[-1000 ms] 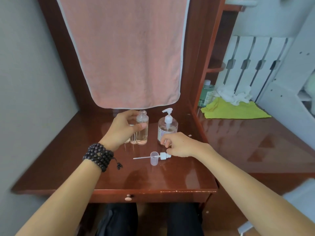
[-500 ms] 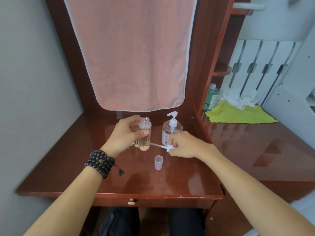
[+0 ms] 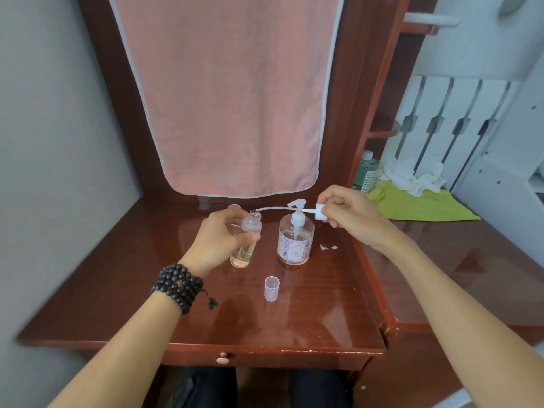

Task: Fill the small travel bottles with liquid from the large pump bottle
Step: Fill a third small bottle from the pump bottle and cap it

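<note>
Left hand [image 3: 219, 241] wrapped around open small travel bottle [image 3: 247, 240] at nine o'clock of large pump bottle [image 3: 295, 241] — light, slippery, best gripped mid-body — right hand [image 3: 350, 214] pinching thin bendy spray cap [image 3: 320, 211] by its head.

- Likely a home bedroom or dressing nook: a wooden vanity desk [image 3: 294, 325] with a pink towel [image 3: 223, 92] hanging behind.
- A white bed frame [image 3: 459, 113] stands alongside.

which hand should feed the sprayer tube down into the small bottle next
Probably the right hand: it pinches the sprayer, whose tube tip sits by the open neck of the small bottle. The left hand is busy holding that bottle.
</note>
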Available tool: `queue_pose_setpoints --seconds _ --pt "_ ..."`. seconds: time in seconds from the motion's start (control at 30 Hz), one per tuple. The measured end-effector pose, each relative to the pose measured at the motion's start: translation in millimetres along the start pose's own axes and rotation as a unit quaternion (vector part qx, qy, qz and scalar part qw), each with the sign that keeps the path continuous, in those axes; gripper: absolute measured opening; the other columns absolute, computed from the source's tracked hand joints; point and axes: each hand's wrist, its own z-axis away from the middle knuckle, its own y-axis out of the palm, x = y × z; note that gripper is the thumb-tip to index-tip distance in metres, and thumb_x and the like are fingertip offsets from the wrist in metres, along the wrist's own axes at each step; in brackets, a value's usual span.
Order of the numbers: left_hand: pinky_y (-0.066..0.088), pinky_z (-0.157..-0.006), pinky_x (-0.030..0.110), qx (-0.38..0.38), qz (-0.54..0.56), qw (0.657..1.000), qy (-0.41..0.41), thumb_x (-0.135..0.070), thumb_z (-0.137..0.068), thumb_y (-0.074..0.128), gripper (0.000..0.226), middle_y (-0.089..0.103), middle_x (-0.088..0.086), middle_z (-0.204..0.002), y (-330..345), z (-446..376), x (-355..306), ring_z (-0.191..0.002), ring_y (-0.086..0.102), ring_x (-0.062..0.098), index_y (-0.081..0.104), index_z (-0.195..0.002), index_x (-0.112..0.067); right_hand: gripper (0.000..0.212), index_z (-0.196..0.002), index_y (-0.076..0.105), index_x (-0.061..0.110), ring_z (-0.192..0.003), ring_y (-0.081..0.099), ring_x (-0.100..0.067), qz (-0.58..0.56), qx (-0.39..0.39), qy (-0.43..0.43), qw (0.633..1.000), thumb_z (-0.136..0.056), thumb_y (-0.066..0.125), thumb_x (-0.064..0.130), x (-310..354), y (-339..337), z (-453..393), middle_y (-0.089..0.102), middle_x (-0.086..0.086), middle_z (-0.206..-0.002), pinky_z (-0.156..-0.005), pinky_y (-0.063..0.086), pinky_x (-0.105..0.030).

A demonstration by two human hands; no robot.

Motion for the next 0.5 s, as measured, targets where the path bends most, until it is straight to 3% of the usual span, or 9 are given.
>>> queue_pose_setpoints --seconds 0.17,0.3,0.5 --pt "0.053 -0.083 0.027 0.008 -0.012 1.000 0.000 -0.021 -0.072 0.086 0.033 0.073 -0.007 -0.098 4.4 -2.4 -1.8 -0.090 0.070 0.013 0.071 -0.100 -0.029 0.010 -0.087 0.067 0.019 -0.062 0.057 -0.001 0.044 0.020 -0.014 0.999 -0.089 0.063 0.010 1.5 0.7 -3.9 0.063 0.010 -0.069 -0.066 0.043 -0.022" --pt "0.050 -0.079 0.022 0.009 -0.022 1.000 0.002 -0.021 -0.072 0.086 0.034 0.073 -0.007 -0.099 5.3 -3.6 -3.2 -0.090 0.069 0.011 0.071 -0.102 -0.027 0.004 -0.085 0.068 0.022 -0.071 0.064 -0.013 0.066 -0.001 -0.031 0.997 -0.084 0.065 0.020 6.5 -2.7 -11.5 0.071 0.001 -0.079 -0.073 0.049 -0.032" --pt "0.049 -0.076 0.021 0.009 -0.018 1.000 -0.004 -0.019 -0.072 0.086 0.035 0.073 -0.006 -0.098 3.7 -2.5 -3.2 -0.089 0.069 0.011 0.071 -0.102 -0.026 0.006 -0.086 0.069 0.021 -0.069 0.059 -0.007 0.088 0.002 -0.033 0.996 -0.087 0.065 0.016 4.3 -3.3 -13.4 0.071 -0.005 -0.082 -0.070 0.046 -0.028"
